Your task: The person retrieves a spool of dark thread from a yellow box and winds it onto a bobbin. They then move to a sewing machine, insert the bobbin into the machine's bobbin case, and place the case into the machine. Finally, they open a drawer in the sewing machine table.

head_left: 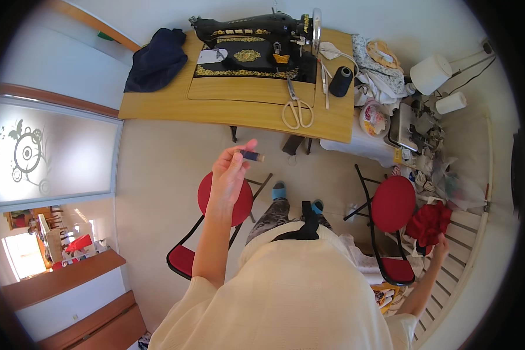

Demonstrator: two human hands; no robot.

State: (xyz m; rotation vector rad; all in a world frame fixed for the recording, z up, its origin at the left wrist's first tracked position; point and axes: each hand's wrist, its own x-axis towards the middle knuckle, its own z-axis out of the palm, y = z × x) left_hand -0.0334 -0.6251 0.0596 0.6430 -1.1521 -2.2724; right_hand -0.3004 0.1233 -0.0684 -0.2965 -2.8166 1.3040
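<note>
My left hand (231, 169) is raised over a red folding chair (204, 192) and grips a small spool of dark blue thread (250, 155) between thumb and fingers. At the far right my right hand (441, 248) reaches down to the lower edge of a bunched red cloth (429, 222), beside a white slatted rack (459, 251). Its fingers are too small and partly hidden to show whether they grip the cloth. Ahead stands a black sewing machine (249, 30) on a wooden table (245, 105). Scissors with pale handles (297, 114) lie near the table's front edge.
A dark thread cone (341, 82) and folded navy cloth (157, 61) are on the table. Another red folding chair (393, 203) stands to the right. Beyond it are a second machine (413, 127), white thread cones (431, 73) and a tub of scraps (375, 119).
</note>
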